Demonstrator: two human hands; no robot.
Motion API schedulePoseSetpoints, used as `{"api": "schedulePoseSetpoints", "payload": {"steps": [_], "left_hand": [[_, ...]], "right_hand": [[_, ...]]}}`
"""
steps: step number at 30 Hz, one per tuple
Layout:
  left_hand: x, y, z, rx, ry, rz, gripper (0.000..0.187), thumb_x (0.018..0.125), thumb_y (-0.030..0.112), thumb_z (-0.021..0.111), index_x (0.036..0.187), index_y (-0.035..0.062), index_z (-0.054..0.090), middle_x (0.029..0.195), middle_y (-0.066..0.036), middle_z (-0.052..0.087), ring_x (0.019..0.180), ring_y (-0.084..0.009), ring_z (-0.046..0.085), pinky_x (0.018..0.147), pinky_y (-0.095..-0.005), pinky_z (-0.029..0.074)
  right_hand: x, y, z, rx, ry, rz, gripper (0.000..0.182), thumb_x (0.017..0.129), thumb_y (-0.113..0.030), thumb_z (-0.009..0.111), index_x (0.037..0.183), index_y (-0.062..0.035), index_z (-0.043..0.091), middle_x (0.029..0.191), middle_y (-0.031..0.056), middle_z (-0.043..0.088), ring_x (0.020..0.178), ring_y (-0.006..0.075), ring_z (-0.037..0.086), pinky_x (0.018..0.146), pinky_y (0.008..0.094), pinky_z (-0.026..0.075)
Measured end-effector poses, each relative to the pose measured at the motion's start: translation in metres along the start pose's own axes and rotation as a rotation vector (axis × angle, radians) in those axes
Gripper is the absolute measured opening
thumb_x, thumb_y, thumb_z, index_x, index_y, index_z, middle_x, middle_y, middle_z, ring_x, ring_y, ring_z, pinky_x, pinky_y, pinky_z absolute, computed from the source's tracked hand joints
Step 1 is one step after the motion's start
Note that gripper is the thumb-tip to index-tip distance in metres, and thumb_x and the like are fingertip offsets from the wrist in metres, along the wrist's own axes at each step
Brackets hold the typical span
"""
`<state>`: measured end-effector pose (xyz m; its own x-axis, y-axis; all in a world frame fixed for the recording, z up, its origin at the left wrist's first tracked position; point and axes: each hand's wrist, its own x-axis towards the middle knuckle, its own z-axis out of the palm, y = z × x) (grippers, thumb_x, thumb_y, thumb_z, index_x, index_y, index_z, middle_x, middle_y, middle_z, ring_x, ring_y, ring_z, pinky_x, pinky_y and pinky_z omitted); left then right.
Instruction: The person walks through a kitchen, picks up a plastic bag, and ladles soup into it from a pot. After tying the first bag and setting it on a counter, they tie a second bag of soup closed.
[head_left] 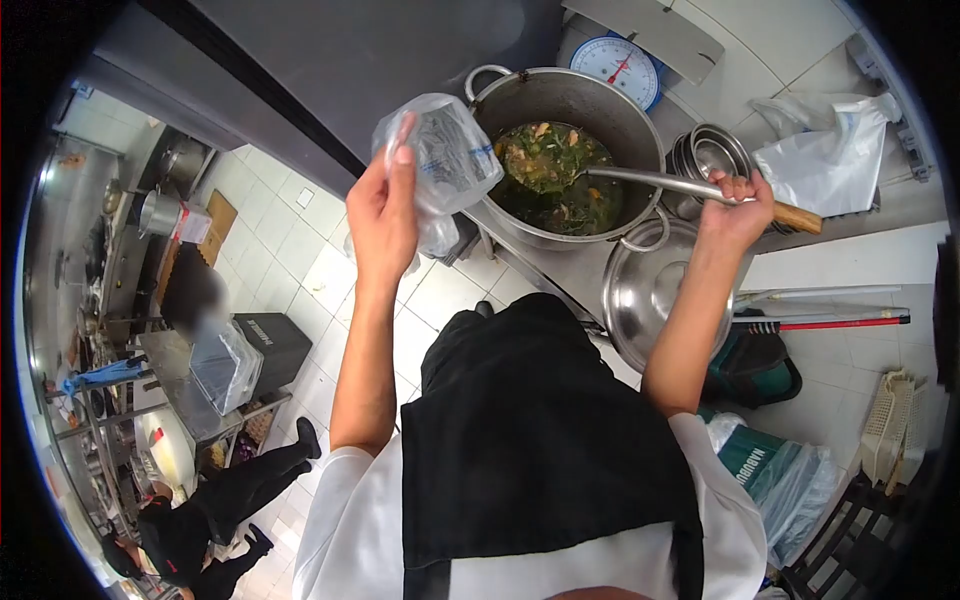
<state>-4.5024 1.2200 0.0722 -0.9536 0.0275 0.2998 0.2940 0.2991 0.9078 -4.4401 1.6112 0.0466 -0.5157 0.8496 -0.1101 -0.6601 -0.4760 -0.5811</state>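
Note:
My left hand (385, 215) grips the rim of a clear plastic bag (445, 155), which hangs open beside the pot's left edge. In my right hand (737, 208) is the long metal handle of a ladle (660, 181) with a wooden end. The ladle's bowl is in a large metal pot (640, 115), among greens and broth (565, 205); its exact edge is hard to make out. A round metal lid (640, 290) leans below the pot's right handle.
Behind the pot is a blue dial scale (617, 68). Stacked metal bowls (718, 150) and white plastic bags (825, 155) lie to the right. A person in black (215, 515) is at the lower left, near a worktable (175, 375) with a dark bin (275, 350).

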Motion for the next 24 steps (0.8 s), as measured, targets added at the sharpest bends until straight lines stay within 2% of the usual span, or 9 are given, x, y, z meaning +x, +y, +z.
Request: {"api": "schedulePoseSetpoints", "payload": {"steps": [2, 3, 5, 9, 15, 17, 20, 24], "left_hand": [[0.014, 0.003, 0.01, 0.07, -0.094, 0.004, 0.047, 0.103, 0.046, 0.051, 0.137, 0.0144, 0.063, 0.069, 0.002, 0.052, 0.067, -0.0081, 0.044, 0.062, -0.0253, 0.037], [0.02, 0.004, 0.014, 0.067, -0.102, 0.008, 0.047, 0.103, 0.046, 0.051, 0.137, 0.0144, 0.063, 0.069, 0.002, 0.052, 0.067, -0.0081, 0.044, 0.062, -0.0253, 0.037], [0.026, 0.006, 0.023, 0.143, -0.157, -0.052, 0.051, 0.103, 0.048, 0.051, 0.135, 0.0103, 0.063, 0.068, 0.001, 0.052, 0.065, -0.0079, 0.045, 0.061, -0.026, 0.039], [0.03, 0.001, 0.03, 0.065, -0.165, -0.012, 0.052, 0.103, 0.047, 0.051, 0.135, 0.0069, 0.063, 0.069, 0.0, 0.055, 0.066, -0.0087, 0.047, 0.062, -0.0275, 0.041], [0.026, -0.009, 0.026, 0.013, -0.13, -0.017, 0.052, 0.103, 0.045, 0.052, 0.136, 0.0061, 0.061, 0.077, -0.003, 0.062, 0.069, -0.0086, 0.05, 0.066, -0.0259, 0.044], [0.025, -0.008, 0.022, -0.009, -0.134, -0.082, 0.053, 0.102, 0.044, 0.057, 0.135, 0.003, 0.061, 0.096, -0.005, 0.067, 0.085, -0.0112, 0.056, 0.079, -0.025, 0.046], [0.024, -0.013, 0.017, -0.04, -0.128, -0.14, 0.051, 0.101, 0.04, 0.06, 0.136, 0.0037, 0.061, 0.099, -0.005, 0.068, 0.088, -0.0112, 0.058, 0.081, -0.0258, 0.047], [0.025, -0.014, 0.012, -0.089, -0.152, -0.134, 0.049, 0.1, 0.036, 0.063, 0.137, 0.0037, 0.06, 0.102, -0.006, 0.069, 0.09, -0.0109, 0.06, 0.083, -0.0262, 0.048]], "right_hand": [[-0.003, -0.01, 0.011, 0.0, -0.046, -0.021, 0.032, 0.087, -0.011, 0.058, 0.065, -0.0143, 0.035, 0.055, 0.0004, 0.032, 0.049, 0.0153, 0.032, 0.064, 0.0366, 0.043], [-0.005, -0.015, 0.016, -0.004, -0.093, -0.032, 0.032, 0.087, -0.011, 0.058, 0.065, -0.0141, 0.036, 0.055, 0.0006, 0.032, 0.049, 0.0154, 0.031, 0.065, 0.0367, 0.043], [-0.012, -0.019, 0.024, -0.025, -0.095, -0.079, 0.033, 0.087, -0.011, 0.06, 0.065, -0.0134, 0.036, 0.055, 0.0008, 0.033, 0.049, 0.0152, 0.031, 0.065, 0.0367, 0.043], [-0.016, -0.024, 0.031, -0.084, -0.172, -0.161, 0.033, 0.086, -0.011, 0.06, 0.064, -0.013, 0.036, 0.055, 0.0014, 0.033, 0.051, 0.0152, 0.032, 0.063, 0.0367, 0.042], [-0.007, -0.033, 0.018, -0.05, -0.087, -0.121, 0.033, 0.087, -0.012, 0.06, 0.064, -0.0136, 0.036, 0.055, 0.001, 0.033, 0.049, 0.0153, 0.031, 0.063, 0.0378, 0.042], [-0.007, -0.034, 0.017, -0.028, -0.125, -0.124, 0.034, 0.087, -0.013, 0.06, 0.064, -0.0141, 0.036, 0.054, 0.0009, 0.032, 0.048, 0.0152, 0.031, 0.064, 0.0383, 0.041], [-0.01, -0.037, 0.018, -0.033, -0.202, -0.146, 0.036, 0.091, -0.017, 0.06, 0.064, -0.0147, 0.036, 0.053, 0.001, 0.032, 0.048, 0.0152, 0.031, 0.066, 0.0378, 0.041], [-0.014, -0.046, 0.029, -0.028, -0.171, -0.17, 0.039, 0.095, -0.021, 0.06, 0.064, -0.015, 0.036, 0.052, 0.001, 0.031, 0.048, 0.0152, 0.03, 0.066, 0.0373, 0.04]]}}
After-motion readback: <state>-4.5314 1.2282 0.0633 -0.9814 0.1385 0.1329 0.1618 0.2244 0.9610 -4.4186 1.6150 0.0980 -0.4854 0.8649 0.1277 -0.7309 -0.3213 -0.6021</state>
